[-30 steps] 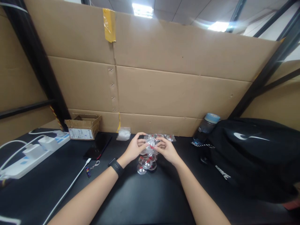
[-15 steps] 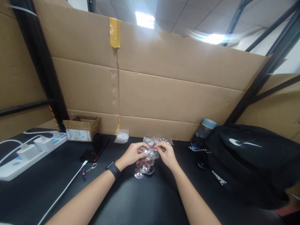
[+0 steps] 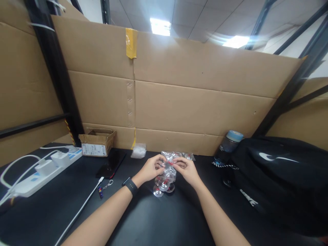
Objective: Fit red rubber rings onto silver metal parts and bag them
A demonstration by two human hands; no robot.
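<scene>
While left hand (image 3: 151, 168) and right hand (image 3: 188, 171) pinch clear piece (image 3: 169, 163), fingertips closed, you work two-handed beside discs (image 3: 164, 185); next move calls for steady grip.

Room as I view it remotely, through the head camera. Beyond the fingers (image 3: 159, 158), a creased cardboard wall (image 3: 179, 71) stands behind a black tabletop (image 3: 151, 220), which extends beneath and to both sides of them. Yellow tape (image 3: 131, 43) covers part of the wall's upper edge, above and left of the fingers. I observe a slanting dark left post (image 3: 55, 65) and right post (image 3: 278, 99), well apart from the fingers on either side. High beyond them, the grey, panelled ceiling (image 3: 189, 13) bears two glowing lights: one roughly above (image 3: 160, 27), one farther right (image 3: 236, 41).
</scene>
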